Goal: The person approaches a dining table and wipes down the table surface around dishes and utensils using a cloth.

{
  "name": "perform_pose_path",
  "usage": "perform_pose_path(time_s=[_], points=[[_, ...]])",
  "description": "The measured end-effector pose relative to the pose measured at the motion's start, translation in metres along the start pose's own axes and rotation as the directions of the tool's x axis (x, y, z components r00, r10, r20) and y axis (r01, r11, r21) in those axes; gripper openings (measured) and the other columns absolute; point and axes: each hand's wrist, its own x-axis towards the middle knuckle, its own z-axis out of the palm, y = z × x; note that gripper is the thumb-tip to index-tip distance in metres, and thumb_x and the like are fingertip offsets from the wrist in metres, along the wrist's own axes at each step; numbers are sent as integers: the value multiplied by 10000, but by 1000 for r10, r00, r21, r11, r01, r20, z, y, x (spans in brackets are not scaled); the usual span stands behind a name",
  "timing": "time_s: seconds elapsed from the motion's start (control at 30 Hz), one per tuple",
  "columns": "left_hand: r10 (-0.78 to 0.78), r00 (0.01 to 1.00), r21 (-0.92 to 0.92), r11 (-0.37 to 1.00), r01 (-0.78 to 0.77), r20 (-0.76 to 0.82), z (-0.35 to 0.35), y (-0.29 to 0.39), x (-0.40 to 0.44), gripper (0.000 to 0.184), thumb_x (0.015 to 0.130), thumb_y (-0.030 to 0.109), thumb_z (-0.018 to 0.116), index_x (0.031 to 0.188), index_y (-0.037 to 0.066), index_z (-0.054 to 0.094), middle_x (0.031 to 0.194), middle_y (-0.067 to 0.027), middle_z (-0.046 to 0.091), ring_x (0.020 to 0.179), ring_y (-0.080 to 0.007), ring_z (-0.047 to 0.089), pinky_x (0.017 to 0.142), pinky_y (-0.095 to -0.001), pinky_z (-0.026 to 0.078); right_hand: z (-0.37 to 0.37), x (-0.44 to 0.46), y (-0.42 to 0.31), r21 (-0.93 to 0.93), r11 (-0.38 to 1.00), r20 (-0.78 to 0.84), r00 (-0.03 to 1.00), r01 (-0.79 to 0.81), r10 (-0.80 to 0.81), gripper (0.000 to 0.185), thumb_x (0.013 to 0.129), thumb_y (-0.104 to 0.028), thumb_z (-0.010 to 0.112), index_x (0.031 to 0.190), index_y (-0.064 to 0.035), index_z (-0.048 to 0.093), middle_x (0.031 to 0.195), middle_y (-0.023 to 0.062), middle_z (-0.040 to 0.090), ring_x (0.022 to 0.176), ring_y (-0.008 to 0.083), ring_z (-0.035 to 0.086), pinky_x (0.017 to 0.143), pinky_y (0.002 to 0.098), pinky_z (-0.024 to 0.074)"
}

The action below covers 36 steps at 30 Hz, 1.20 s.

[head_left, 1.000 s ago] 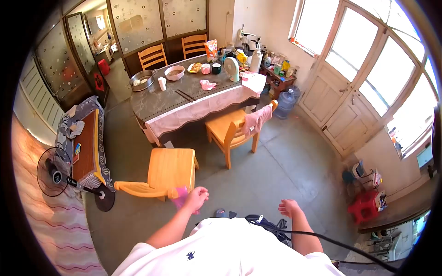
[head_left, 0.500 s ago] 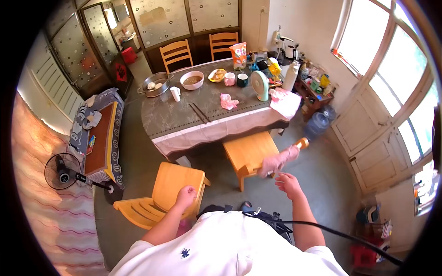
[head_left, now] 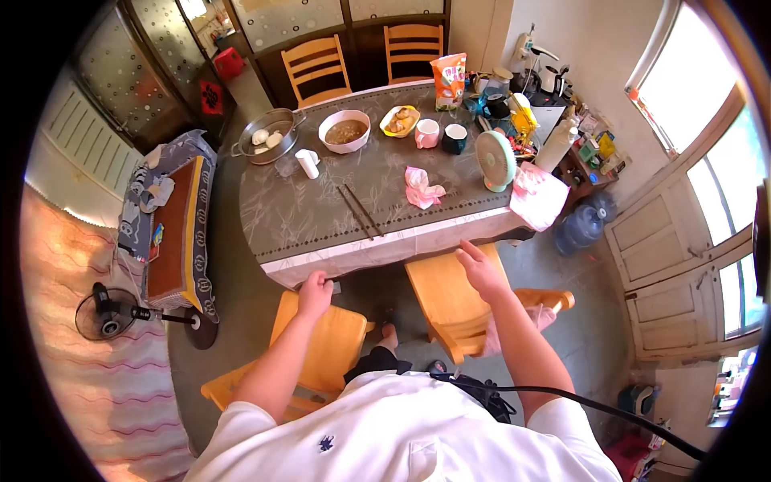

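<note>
My left hand [head_left: 315,294] hovers above the left wooden chair [head_left: 337,341], near the table's front edge, its fingers curled together with nothing visible in them. My right hand [head_left: 480,269] is over the right wooden chair [head_left: 450,293], fingers apart and holding nothing. In front of both hands lies the grey-topped table [head_left: 289,213]. On it are a pair of dark chopsticks [head_left: 360,211], a crumpled pink cloth or bag [head_left: 422,189], a white cup [head_left: 307,163], a bowl of soup [head_left: 346,132] and a steamer pot with white buns [head_left: 270,138].
A small green fan [head_left: 495,161], a pink mug [head_left: 427,133], a dark mug [head_left: 454,138] and an orange packet [head_left: 449,82] stand on the table. A standing fan [head_left: 112,313] is at the left, a large water bottle [head_left: 578,229] at the right. A black cable [head_left: 578,398] crosses near my right arm.
The table and chairs have come nearer in view. Both hands have moved forward toward the table edge. The pink bag once by my left hand is out of sight.
</note>
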Motion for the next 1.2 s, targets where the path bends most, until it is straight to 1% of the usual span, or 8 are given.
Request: perform_pose_path(time_s=[0.1,0.2,0.43,0.6,0.73,0.83,1.03,1.2], points=[[123,990,255,962,-102,-68,2,23,72,458,931,262,716,1338,70,628,1262,-246,689,1190,-425,653,1026,-459,529,39,88,30,-67,998,-137,990,21,-30,745,1050,-420,603,1592,48,398,1588,268,463,1468,355,477,1190,396,389],[43,999,462,886,-34,-9,1,46,140,584,990,339,657,1515,112,539,1556,-293,488,1447,-440,469,1188,-528,388,85,151,24,-415,910,-275,954,-5,-120,763,1011,-470,611,1590,-10,423,1616,310,384,1485,440,421,1211,446,379],[132,989,712,700,-44,-68,15,-2,239,738,997,473,600,1629,149,399,1709,-280,243,1586,-431,213,1268,-592,158,143,275,14,-879,477,-153,939,13,-308,778,983,-462,595,1621,-89,349,1670,265,329,1528,469,319,1224,655,250],[110,993,702,711,-49,-43,16,1,239,733,1005,435,579,1643,141,369,1722,-272,208,1597,-429,181,1279,-580,118,172,352,35,-920,368,-286,870,-132,-402,697,1024,-445,519,1583,-41,426,1640,245,400,1519,447,340,1215,712,192],[110,993,693,718,-58,-31,16,-3,237,736,995,412,593,1638,133,369,1722,-274,203,1596,-433,181,1275,-588,121,215,319,22,-888,358,108,888,289,-448,651,1041,-408,520,1589,-67,433,1642,230,404,1538,454,330,1249,664,196],[130,991,694,717,-71,-33,14,-1,240,735,992,399,594,1636,124,369,1720,-278,202,1594,-440,179,1269,-596,126,185,302,35,-903,312,130,881,294,-454,630,1040,-396,532,1583,-87,448,1626,229,419,1529,466,336,1237,669,224],[125,992,705,705,-76,-19,16,-5,240,736,987,388,592,1634,117,370,1725,-275,194,1596,-441,172,1267,-592,130,99,375,31,-958,253,-254,820,-139,-513,634,1031,-345,551,1582,-58,426,1608,273,409,1506,476,350,1233,660,216],[112,994,710,700,-73,-8,17,-3,242,737,981,389,587,1630,115,372,1724,-288,185,1597,-450,169,1271,-596,122,143,339,35,-938,340,-121,858,65,-500,684,977,-347,622,1542,-15,429,1594,267,404,1491,485,358,1225,638,247]])
